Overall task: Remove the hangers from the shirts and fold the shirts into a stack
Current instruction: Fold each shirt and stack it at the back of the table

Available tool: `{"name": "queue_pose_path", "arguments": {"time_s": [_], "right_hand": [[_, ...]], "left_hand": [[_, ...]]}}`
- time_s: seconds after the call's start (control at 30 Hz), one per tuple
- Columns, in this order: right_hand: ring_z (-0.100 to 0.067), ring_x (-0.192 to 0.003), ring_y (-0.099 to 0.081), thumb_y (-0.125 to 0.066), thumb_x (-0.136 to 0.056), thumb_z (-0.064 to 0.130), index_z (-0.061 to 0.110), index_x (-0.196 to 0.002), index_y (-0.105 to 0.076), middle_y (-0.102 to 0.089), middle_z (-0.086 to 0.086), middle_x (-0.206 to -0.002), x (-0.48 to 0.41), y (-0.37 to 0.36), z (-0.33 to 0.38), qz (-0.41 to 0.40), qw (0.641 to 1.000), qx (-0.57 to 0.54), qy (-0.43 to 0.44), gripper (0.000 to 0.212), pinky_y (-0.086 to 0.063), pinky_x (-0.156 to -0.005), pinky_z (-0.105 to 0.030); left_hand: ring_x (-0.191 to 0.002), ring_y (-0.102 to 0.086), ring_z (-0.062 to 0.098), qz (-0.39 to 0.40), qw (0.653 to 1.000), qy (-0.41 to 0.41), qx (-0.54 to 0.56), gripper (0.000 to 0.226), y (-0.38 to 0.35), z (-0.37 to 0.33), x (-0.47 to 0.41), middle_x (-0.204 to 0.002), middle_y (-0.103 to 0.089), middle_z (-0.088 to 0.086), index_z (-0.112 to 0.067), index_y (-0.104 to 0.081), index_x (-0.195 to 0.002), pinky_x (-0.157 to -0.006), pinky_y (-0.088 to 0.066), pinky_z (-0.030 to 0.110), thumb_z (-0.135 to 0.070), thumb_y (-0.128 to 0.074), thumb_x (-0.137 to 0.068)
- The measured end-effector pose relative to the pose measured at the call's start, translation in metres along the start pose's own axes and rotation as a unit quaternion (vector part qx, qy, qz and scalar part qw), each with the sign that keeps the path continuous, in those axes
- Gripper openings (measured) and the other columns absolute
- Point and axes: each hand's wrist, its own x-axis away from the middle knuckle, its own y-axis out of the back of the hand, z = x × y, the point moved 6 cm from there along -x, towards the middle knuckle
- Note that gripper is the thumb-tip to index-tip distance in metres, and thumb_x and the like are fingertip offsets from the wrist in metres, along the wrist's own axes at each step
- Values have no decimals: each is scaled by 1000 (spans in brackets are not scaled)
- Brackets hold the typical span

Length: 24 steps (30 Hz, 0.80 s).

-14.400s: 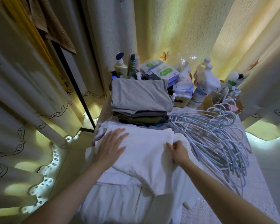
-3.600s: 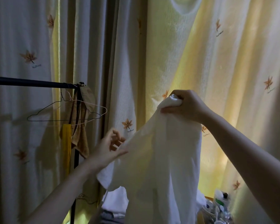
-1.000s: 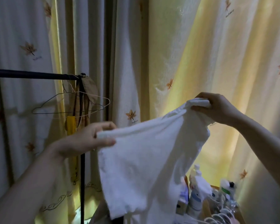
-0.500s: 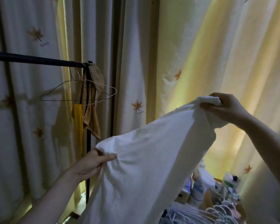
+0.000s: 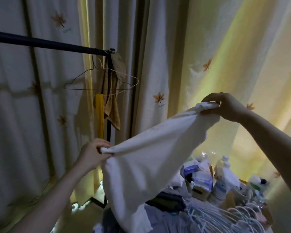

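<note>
The white shirt hangs in the air above the pile of hangers, stretched between both hands with no hanger in it. Its taut top edge is the long axis, and it runs on a slant: low at the left hand, high at the right hand. The left hand is closed in a fist round a bunched corner of the cloth, up and to the left of the hangers. The right hand pinches the other corner between thumb and curled fingers, high above the hangers and further from the body. The rest of the shirt drops from that edge, and its lower hem falls just left of the hangers, over the dark clothes lying there. By my reading the shirt must next be laid flat for folding. That means lowering the higher right end until the edge is level, then bringing both corners down beside the hangers.
</note>
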Motion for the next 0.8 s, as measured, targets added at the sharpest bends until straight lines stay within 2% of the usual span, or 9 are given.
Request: {"name": "queue_pose_path", "arguments": {"time_s": [0.13,0.27,0.4,0.47,0.53,0.6,0.67,0.73,0.8], "right_hand": [[-18,-80,-54,-77,-76,12,2,-99,-67,-66,-11,-90,-21,-23,14,-78,996,-42,-6,27,-40,-73,-28],[-19,-81,-54,-72,-80,8,-1,-100,-65,-66,-18,-90,-28,-27,20,-114,989,-96,7,23,-44,-73,-34],[-12,-81,-54,-70,-80,-1,-4,-100,-65,-67,-25,-94,-12,-39,4,-71,992,-108,0,20,-44,-75,-29],[7,-73,-55,-68,-80,-4,-4,-99,-66,-67,-22,-94,8,-53,-10,-26,994,-101,-11,18,-43,-72,-14],[10,-71,-58,-69,-79,-6,-4,-99,-66,-68,-21,-93,34,-66,-27,23,995,-89,-23,20,-43,-70,-9],[-7,-80,-64,-72,-75,-6,-1,-98,-67,-69,-18,-95,67,-77,-42,72,994,-68,-34,24,-48,-74,-20],[-26,-87,-66,-74,-72,-6,2,-96,-68,-69,-13,-96,103,-83,-56,110,992,-54,-41,26,-50,-77,-32],[-30,-91,-65,-73,-72,-9,3,-94,-68,-69,-12,-98,142,-88,-72,150,984,-65,-70,26,-52,-81,-42],[-29,-93,-65,-71,-73,-11,5,-93,-69,-68,-10,-98,181,-92,-89,185,974,-69,-110,26,-53,-84,-46]], "left_hand": [[-90,-60,21,-159,981,-95,-53,26,58,-20,-6,-99,-61,4,-3,-74,-95,-72,-45,7,3,-77,-70],[-86,-58,-5,-180,961,-200,-63,30,90,-48,-4,-95,-60,-1,-5,-73,-99,-78,-40,1,8,-73,-72],[-99,-56,-6,61,984,-156,-62,54,55,-39,3,-108,-61,-11,-31,-65,-111,-84,-43,16,5,-71,-71],[-104,-57,2,195,972,-103,-80,58,14,-20,19,-114,-62,-10,-38,-60,-116,-88,-47,23,-1,-71,-73],[-110,-55,5,313,942,-69,-102,61,-37,1,44,-121,-59,-9,-37,-55,-123,-93,-45,21,-6,-70,-73],[-114,-52,8,412,902,-43,-124,65,-92,23,71,-125,-55,-8,-33,-49,-131,-97,-45,22,-12,-69,-73],[-108,-52,8,489,861,-29,-137,69,-144,39,99,-122,-55,-8,-32,-42,-135,-87,-43,11,-15,-69,-74],[-103,-52,8,548,824,-35,-142,73,-192,48,124,-119,-57,-1,-27,-39,-138,-80,-39,4,-11,-72,-75],[-103,-53,13,589,793,-38,-151,77,-230,53,144,-117,-59,2,-27,-37,-140,-87,-43,16,-8,-72,-74]]}}
